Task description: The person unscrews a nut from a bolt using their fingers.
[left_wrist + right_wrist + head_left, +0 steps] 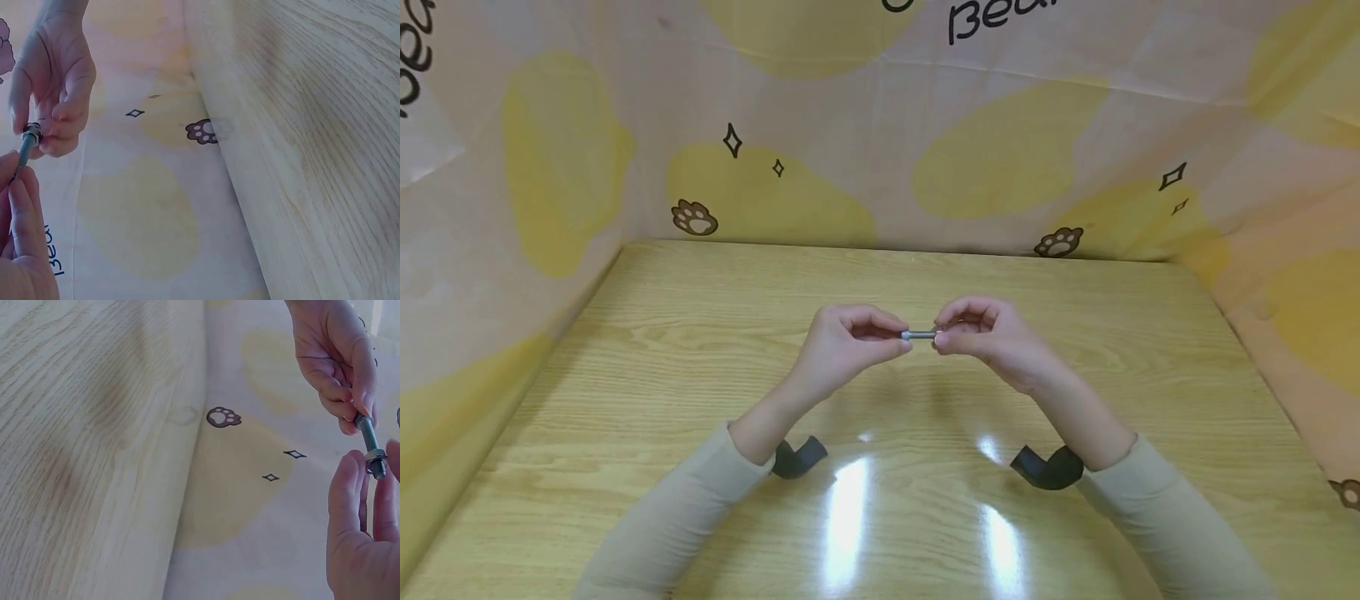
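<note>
A metal bolt [920,335] is held level between the two hands, above the table. My left hand [842,346] pinches its head end between thumb and fingertips. At the other end, my right hand [1000,337] has its thumb and fingers about a nut [375,457]. The right wrist view shows the nut on the thread, with the bolt's tip [379,474] sticking out past it. In the left wrist view the threaded shank [26,149] shows between the hands, and the left fingers hide the bolt's head.
Below the hands lies a wooden table [685,333] with glossy light reflections near its front. A patterned cloth [880,125] with yellow patches and paw prints hangs behind it and along both sides. Dark straps [805,457] hang at both wrists.
</note>
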`<control>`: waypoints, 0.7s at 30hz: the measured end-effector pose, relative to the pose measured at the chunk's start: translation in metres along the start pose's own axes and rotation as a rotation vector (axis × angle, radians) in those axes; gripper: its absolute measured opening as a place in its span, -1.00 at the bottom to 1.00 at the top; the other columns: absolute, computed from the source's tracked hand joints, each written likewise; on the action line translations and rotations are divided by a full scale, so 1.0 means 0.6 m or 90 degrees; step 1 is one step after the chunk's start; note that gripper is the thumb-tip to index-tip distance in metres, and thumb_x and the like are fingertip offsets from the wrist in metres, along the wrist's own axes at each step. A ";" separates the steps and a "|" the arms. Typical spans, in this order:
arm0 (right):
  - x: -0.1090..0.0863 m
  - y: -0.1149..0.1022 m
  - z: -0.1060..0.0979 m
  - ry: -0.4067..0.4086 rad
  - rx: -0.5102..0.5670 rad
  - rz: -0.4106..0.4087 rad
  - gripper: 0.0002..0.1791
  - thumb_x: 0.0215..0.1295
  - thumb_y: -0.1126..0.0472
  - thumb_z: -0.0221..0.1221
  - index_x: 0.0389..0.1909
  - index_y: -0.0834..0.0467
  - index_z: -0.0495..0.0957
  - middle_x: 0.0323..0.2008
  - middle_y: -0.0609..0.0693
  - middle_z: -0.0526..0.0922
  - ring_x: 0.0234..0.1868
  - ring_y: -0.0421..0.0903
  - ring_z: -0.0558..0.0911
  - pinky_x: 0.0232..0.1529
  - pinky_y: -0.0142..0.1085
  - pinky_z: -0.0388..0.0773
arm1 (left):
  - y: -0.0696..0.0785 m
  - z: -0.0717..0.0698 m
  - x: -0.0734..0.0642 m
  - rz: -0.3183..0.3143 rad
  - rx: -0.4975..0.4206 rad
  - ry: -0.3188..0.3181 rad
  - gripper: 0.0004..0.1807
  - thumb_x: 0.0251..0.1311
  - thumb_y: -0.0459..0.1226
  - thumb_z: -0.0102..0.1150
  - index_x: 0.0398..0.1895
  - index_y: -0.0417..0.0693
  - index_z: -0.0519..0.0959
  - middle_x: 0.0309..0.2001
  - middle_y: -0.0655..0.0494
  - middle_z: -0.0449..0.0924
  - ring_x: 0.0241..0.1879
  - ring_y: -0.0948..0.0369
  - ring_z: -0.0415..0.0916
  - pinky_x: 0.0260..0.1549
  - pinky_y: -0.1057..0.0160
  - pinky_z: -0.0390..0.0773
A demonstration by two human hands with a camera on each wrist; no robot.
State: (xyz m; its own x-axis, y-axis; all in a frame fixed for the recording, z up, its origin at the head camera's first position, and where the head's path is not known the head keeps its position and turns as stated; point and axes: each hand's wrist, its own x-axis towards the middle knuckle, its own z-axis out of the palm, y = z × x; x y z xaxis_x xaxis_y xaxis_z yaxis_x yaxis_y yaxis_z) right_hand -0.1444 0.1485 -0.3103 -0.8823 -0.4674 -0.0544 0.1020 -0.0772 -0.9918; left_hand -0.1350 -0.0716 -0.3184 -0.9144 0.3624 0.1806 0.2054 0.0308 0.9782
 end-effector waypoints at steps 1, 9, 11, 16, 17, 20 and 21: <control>0.000 0.000 -0.001 -0.003 0.000 -0.003 -0.78 0.15 0.51 0.13 -0.30 0.14 0.56 -0.34 -0.01 0.61 -0.35 -0.18 0.61 -0.18 -0.34 0.60 | 0.000 0.000 0.000 -0.001 0.000 0.000 -0.84 0.00 -0.43 0.34 -0.32 -0.30 0.65 -0.32 -0.05 0.66 -0.36 0.11 0.64 -0.30 0.19 0.65; 0.002 0.000 0.004 0.034 -0.056 0.024 -0.93 0.33 0.30 0.06 -0.29 0.19 0.51 -0.46 0.02 0.58 -0.46 -0.15 0.61 -0.29 -0.27 0.64 | 0.000 -0.001 0.000 0.007 0.004 0.001 -0.84 0.01 -0.42 0.33 -0.31 -0.29 0.65 -0.32 -0.04 0.66 -0.36 0.10 0.64 -0.30 0.18 0.65; 0.002 0.000 0.005 0.038 -0.065 0.017 -0.94 0.32 0.32 0.08 -0.31 0.20 0.51 -0.47 0.01 0.59 -0.47 -0.15 0.61 -0.29 -0.27 0.63 | 0.002 -0.001 0.000 0.010 0.000 0.001 -0.84 0.01 -0.41 0.34 -0.30 -0.29 0.65 -0.31 -0.04 0.66 -0.35 0.10 0.64 -0.29 0.18 0.65; -0.001 0.000 0.002 0.027 -0.051 -0.019 -0.84 0.15 0.46 0.17 -0.28 0.18 0.53 -0.36 -0.02 0.60 -0.36 -0.16 0.61 -0.18 -0.31 0.60 | 0.003 -0.001 -0.001 0.007 -0.007 -0.001 -0.84 0.00 -0.42 0.34 -0.31 -0.29 0.65 -0.31 -0.05 0.66 -0.36 0.10 0.63 -0.30 0.18 0.65; -0.002 -0.001 0.001 0.023 -0.048 -0.024 -0.81 0.13 0.48 0.18 -0.26 0.18 0.53 -0.33 -0.01 0.60 -0.34 -0.16 0.61 -0.17 -0.31 0.60 | 0.003 -0.001 -0.002 0.005 -0.010 -0.001 -0.84 0.00 -0.43 0.34 -0.31 -0.29 0.65 -0.31 -0.05 0.66 -0.36 0.10 0.63 -0.30 0.18 0.65; -0.002 -0.001 -0.001 0.018 -0.050 -0.023 -0.83 0.18 0.44 0.15 -0.23 0.18 0.53 -0.30 0.02 0.60 -0.32 -0.15 0.62 -0.17 -0.31 0.61 | 0.001 0.000 -0.001 0.004 -0.009 0.001 -0.84 0.00 -0.43 0.34 -0.31 -0.30 0.65 -0.32 -0.05 0.66 -0.37 0.10 0.63 -0.31 0.19 0.65; -0.002 -0.001 0.000 0.015 -0.050 -0.015 -0.88 0.22 0.40 0.14 -0.23 0.18 0.52 -0.31 0.03 0.60 -0.34 -0.14 0.63 -0.19 -0.29 0.62 | 0.000 0.000 -0.001 0.004 -0.009 0.003 -0.84 -0.01 -0.43 0.34 -0.31 -0.29 0.65 -0.32 -0.05 0.66 -0.37 0.10 0.64 -0.30 0.19 0.65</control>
State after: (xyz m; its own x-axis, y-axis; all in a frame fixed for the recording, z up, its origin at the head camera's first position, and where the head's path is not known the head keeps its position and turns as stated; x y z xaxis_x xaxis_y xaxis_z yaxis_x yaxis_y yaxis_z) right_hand -0.1435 0.1491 -0.3094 -0.8947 -0.4455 -0.0321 0.0450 -0.0186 -0.9988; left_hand -0.1343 -0.0720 -0.3186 -0.9145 0.3587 0.1871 0.2061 0.0152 0.9784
